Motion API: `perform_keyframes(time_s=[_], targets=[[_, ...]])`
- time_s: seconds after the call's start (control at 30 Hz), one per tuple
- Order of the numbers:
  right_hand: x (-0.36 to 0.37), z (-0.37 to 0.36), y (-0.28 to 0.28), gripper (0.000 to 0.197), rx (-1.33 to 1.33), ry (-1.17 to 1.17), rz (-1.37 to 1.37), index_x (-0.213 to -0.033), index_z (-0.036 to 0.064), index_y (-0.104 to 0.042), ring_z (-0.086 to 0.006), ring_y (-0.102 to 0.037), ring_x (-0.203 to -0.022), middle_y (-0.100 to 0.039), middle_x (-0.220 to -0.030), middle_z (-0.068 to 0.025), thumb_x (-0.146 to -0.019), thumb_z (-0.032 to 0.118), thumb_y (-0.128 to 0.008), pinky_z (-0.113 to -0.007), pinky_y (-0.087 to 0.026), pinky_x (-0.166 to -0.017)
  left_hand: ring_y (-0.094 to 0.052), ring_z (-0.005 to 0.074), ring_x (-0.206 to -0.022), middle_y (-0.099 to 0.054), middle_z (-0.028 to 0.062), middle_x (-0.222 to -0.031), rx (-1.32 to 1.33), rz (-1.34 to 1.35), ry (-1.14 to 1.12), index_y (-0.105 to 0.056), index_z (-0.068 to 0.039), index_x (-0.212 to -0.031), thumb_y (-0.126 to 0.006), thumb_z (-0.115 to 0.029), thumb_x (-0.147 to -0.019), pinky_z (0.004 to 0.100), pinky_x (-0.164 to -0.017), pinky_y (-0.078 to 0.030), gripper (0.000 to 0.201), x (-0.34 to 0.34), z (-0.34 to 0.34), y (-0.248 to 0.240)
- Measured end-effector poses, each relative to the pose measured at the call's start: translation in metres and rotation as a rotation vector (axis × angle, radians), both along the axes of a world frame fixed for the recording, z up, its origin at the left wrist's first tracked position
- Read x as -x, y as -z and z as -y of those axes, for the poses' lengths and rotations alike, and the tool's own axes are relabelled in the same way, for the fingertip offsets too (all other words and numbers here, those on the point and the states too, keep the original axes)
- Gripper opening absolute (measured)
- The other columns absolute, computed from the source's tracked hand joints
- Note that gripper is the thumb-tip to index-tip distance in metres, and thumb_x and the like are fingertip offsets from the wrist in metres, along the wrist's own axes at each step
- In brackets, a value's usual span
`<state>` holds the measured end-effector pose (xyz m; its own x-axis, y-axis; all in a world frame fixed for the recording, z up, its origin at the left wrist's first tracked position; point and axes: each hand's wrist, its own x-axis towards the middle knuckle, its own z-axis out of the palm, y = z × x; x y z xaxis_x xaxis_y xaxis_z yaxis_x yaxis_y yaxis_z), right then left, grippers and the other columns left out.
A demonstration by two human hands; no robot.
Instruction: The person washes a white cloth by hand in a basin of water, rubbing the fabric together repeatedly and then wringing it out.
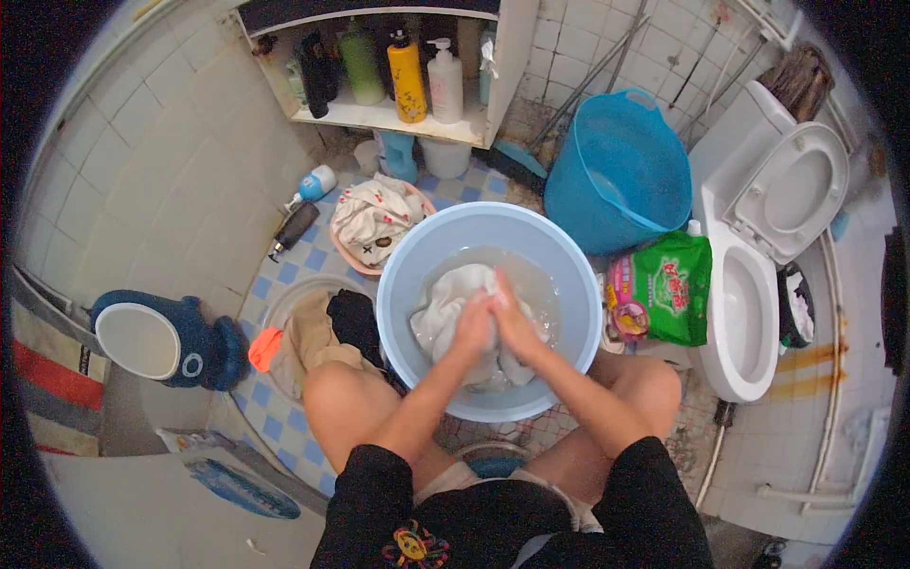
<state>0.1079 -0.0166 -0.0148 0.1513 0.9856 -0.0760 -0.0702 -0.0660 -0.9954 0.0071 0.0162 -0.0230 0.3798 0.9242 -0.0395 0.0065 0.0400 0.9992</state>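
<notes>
A light blue basin [395,375] of cloudy water stands between my knees, with a wet white cloth [460,283] bunched up in it. My left hand [475,323] and my right hand [513,320] meet over the middle of the basin, closed on folds of that cloth. Motion smears the fingers a little, and the cloth between the palms is mostly hidden. Part of the fabric spreads to the left of my hands, and more hangs below them into the water.
Left of the basin sit a tub of beige and black clothes [313,332] and a pink basin with patterned fabric [377,220]. A tall blue bucket [621,161], a green detergent bag [671,289] and a toilet [744,322] stand to the right. Bottles fill a cabinet shelf [455,128] ahead.
</notes>
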Motion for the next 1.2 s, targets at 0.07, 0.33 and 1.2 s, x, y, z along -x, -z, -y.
perform_keyframes(time_s=[0.07, 0.33, 1.2], targets=[[0.040, 0.016, -0.005, 0.054, -0.399, -0.115, 0.529, -0.137, 0.0035, -0.014, -0.0269, -0.017, -0.129, -0.017, -0.140, -0.0163, -0.093, 0.032, -0.027, -0.033, -0.015, -0.105, -0.045, 0.0225, -0.110, -0.049, 0.0145, -0.117, 0.147, -0.109, -0.047, -0.043, 0.002, -0.119, -0.036, -0.028, -0.091, 0.0320, -0.094, -0.033, 0.042, 0.022, -0.035, 0.011], [-0.009, -0.007, -0.006, 0.054, -0.070, 0.010, 0.184, -0.135, -0.0011, -0.015, -0.0267, -0.010, -0.132, -0.015, -0.141, -0.0162, -0.091, 0.027, -0.029, -0.033, -0.006, -0.107, -0.049, 0.0195, -0.103, -0.051, 0.0090, -0.114, 0.202, 0.015, -0.057, -0.041, -0.002, -0.123, -0.037, -0.034, -0.090, 0.0318, -0.090, -0.037, 0.046, 0.000, 0.020, -0.007], [0.026, 0.017, -0.046, 0.042, -0.093, -0.096, 0.491, -0.123, -0.0009, -0.040, -0.0346, -0.037, -0.118, -0.041, -0.125, -0.0233, -0.091, 0.024, -0.031, -0.037, -0.026, -0.100, -0.046, 0.0223, -0.106, -0.048, 0.0112, -0.118, 0.335, 0.269, -0.308, -0.047, -0.004, -0.119, -0.035, -0.029, -0.091, 0.0344, -0.090, -0.037, 0.039, 0.038, -0.042, -0.009]])
